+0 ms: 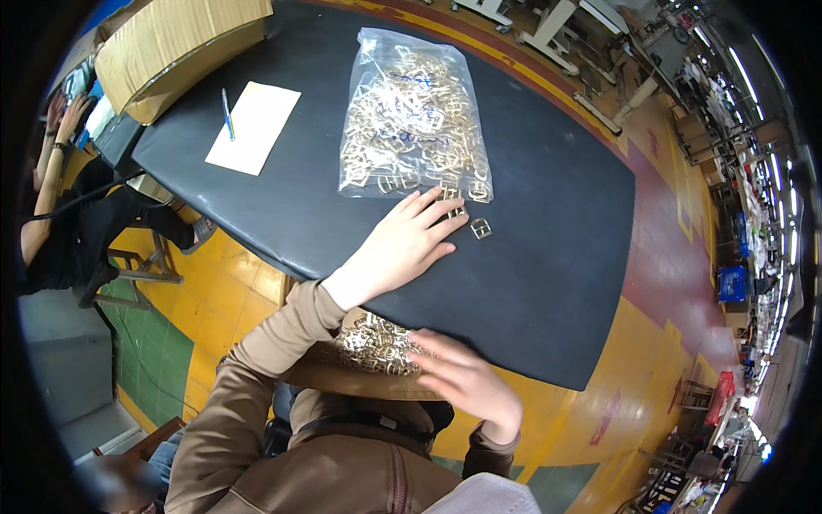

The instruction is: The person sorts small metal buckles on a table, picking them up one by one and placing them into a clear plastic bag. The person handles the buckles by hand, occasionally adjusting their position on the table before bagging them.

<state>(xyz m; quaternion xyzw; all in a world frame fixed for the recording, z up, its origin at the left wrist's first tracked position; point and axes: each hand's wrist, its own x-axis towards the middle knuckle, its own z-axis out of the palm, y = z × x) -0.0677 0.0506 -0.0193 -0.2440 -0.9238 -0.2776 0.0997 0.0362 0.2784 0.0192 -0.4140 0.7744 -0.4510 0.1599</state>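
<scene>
My left hand (pixel 406 240) reaches over the black table, palm down with its fingers spread. Its fingertips rest on a few metal buckles (pixel 451 202) at the near edge of a clear plastic bag (pixel 355 103) full of similar buckles. One loose buckle (pixel 481 228) lies just right of those fingers. Below the table's near edge, my right hand (pixel 462 377) is over a cardboard box (pixel 360 381) on my lap side, its fingers extended and slightly blurred. Many pale gold buckles (pixel 372 343) fill that box, and the right fingertips are at its right end.
The black padded table (pixel 548 283) spans the middle. On its far left lie a sheet of paper (pixel 270 120) and a blue pen (pixel 228 114), near a large cardboard box (pixel 184 51). A co-worker's arms (pixel 53 163) show at the left, beside a stool (pixel 141 276).
</scene>
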